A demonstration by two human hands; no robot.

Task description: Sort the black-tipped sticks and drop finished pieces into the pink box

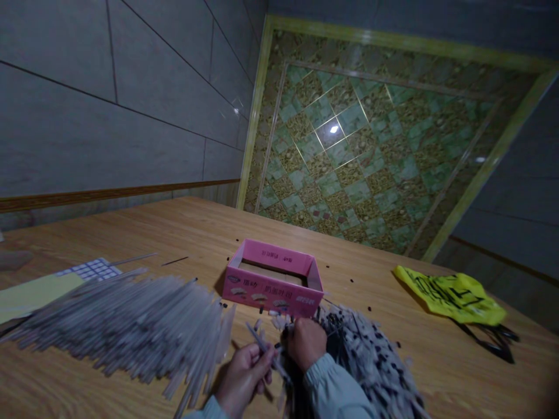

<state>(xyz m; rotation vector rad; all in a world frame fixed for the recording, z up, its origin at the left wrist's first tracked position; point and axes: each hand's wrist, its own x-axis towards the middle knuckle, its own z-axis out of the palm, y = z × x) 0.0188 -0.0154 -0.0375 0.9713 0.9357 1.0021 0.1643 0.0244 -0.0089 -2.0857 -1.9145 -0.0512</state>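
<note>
My left hand [245, 372] pinches a thin translucent plastic tube [257, 336] between thumb and fingers, its upper end pointing away from me. Close beside it, my right hand [308, 342] is closed with the knuckles up, at the near edge of a heap of small black and translucent pieces [371, 355]. Whatever its fingers hold is hidden. To the left lies a large pile of long translucent tubes [144, 320], mostly lined up. Just beyond my hands stands an open pink cardboard box [266, 295], its visible inside showing bare brown bottom.
The wooden table [174, 233] has a few small black bits scattered on it. A yellow plastic bag with black print [454, 294] lies at the right. Pale yellow sheet [39, 295] and blue checked item [94, 270] sit far left. Tiled walls [166, 87] rise behind.
</note>
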